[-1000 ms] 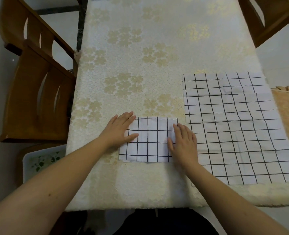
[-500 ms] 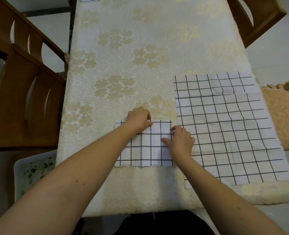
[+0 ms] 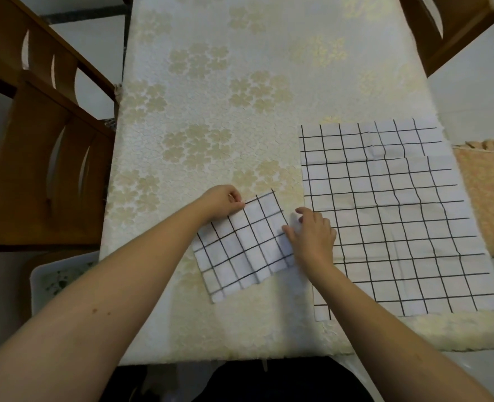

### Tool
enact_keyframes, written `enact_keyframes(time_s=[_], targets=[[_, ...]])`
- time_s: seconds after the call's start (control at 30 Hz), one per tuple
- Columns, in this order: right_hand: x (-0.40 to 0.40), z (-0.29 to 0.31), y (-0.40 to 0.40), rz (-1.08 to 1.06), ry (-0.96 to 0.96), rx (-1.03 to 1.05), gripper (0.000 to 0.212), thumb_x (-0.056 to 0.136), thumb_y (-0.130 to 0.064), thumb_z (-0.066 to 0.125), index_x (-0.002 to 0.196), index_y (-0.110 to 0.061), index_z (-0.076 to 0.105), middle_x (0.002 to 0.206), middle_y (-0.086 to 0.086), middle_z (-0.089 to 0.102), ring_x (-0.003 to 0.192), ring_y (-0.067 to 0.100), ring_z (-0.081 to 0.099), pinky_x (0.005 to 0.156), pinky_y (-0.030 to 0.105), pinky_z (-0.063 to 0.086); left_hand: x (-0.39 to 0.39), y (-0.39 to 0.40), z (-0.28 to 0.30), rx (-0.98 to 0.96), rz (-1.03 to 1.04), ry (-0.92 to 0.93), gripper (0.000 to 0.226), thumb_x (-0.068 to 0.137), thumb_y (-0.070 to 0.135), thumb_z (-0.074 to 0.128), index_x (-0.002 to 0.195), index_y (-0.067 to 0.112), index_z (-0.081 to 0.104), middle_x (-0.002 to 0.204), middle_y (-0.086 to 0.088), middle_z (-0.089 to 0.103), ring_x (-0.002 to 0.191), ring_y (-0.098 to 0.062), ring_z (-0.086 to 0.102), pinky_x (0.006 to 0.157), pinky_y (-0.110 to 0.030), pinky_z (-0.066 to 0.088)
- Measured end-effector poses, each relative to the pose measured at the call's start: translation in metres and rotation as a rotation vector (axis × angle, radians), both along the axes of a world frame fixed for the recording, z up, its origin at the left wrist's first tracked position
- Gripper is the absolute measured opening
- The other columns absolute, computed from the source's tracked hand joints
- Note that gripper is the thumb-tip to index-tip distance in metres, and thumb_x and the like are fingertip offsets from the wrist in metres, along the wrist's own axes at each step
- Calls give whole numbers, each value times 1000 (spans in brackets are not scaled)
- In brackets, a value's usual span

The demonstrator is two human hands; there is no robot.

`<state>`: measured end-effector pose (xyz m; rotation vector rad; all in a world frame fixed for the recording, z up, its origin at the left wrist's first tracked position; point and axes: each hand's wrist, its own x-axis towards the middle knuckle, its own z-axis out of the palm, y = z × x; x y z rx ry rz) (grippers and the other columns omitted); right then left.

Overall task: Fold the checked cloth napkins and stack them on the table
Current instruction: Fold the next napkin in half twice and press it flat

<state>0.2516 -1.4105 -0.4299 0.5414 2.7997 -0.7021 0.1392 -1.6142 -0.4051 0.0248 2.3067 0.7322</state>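
A small folded checked napkin [image 3: 244, 245], white with black grid lines, lies tilted on the table near its front edge. My left hand [image 3: 221, 203] pinches its far left corner. My right hand [image 3: 311, 237] grips its right edge, fingers curled over the cloth. To the right, larger unfolded checked napkins [image 3: 393, 216] lie flat and overlapping, reaching the table's front right edge.
The table [image 3: 211, 111] wears a cream tablecloth with gold flowers. Wooden chairs [image 3: 45, 158] stand at the left and another at the far right corner [image 3: 446, 27]. A white patterned tray [image 3: 57, 282] sits low at the left. A peach cushion [image 3: 489, 198] lies at the right.
Both hands went from lying flat on the folded napkin to pinching its edges. The napkin has turned and now sits tilted, its right side raised.
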Motion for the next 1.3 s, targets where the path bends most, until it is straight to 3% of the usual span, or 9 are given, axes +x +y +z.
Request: enact_keyframes(time_s=[0.27, 0.53, 0.63, 0.73, 0.8, 0.87, 1.0, 1.1, 1.3], targets=[[-1, 6, -7, -22, 39, -53, 40, 97, -40, 53, 133, -21, 50, 121, 2, 60, 114, 24, 50, 95, 38, 34, 42, -43, -16, 130, 614, 8, 35, 96, 37, 57, 120, 12, 56, 113, -4, 59, 90, -18, 55, 77, -33, 44], [18, 8, -20, -84, -34, -238, 35, 101, -30, 46, 134, -19, 48, 99, -4, 65, 90, 21, 62, 80, 34, 46, 77, -56, -14, 319, 757, -48, 43, 97, 40, 55, 135, 22, 45, 123, 3, 50, 103, -12, 49, 82, -25, 42], [23, 10, -23, -109, -61, -332, 36, 101, -25, 47, 137, -18, 45, 99, -7, 60, 85, 16, 58, 73, 32, 47, 89, -63, -5, 410, 696, -12, 48, 97, 28, 58, 140, 30, 37, 110, 0, 63, 90, -12, 58, 66, -19, 43], [27, 10, -26, -107, -54, -395, 37, 100, -27, 51, 136, -21, 47, 104, -6, 62, 89, 14, 60, 80, 34, 52, 96, -73, 3, 450, 550, 38, 51, 97, 23, 58, 138, 44, 35, 88, -8, 72, 78, -16, 58, 69, -23, 45], [28, 8, -27, -80, -43, -445, 38, 97, -31, 57, 134, -25, 51, 103, -7, 63, 90, 12, 62, 84, 36, 54, 98, -76, 10, 418, 418, 77, 49, 96, 23, 60, 132, 49, 39, 73, -18, 58, 65, -15, 46, 65, -26, 41], [29, 6, -27, -38, -48, -470, 41, 92, -35, 65, 131, -29, 56, 104, -7, 63, 93, 12, 61, 86, 36, 53, 98, -78, 17, 349, 293, 129, 42, 95, 22, 59, 127, 45, 45, 62, -4, 36, 56, -9, 35, 58, -26, 35], [32, -3, -26, 45, -41, -299, 40, 85, -38, 71, 124, -35, 61, 106, -7, 59, 98, 14, 57, 87, 36, 49, 97, -78, 24, 177, 104, 234, 26, 97, 24, 57, 120, 35, 52, 66, 7, 42, 65, -8, 45, 63, -22, 38], [38, -6, -31, 66, 24, -209, 29, 85, -33, 71, 114, -35, 67, 101, -6, 54, 98, 17, 55, 87, 34, 47, 98, -78, 28, 43, 7, 267, 25, 99, 29, 54, 123, 28, 53, 106, -3, 67, 100, -18, 62, 78, -28, 49], [36, 0, -29, 68, 84, -143, 9, 86, -28, 71, 94, -26, 73, 109, -4, 58, 105, 17, 51, 91, 34, 42, 97, -77, 35, -136, -122, 474, 22, 98, 32, 55, 115, 19, 59, 100, -3, 69, 86, -22, 63, 69, -31, 48]])
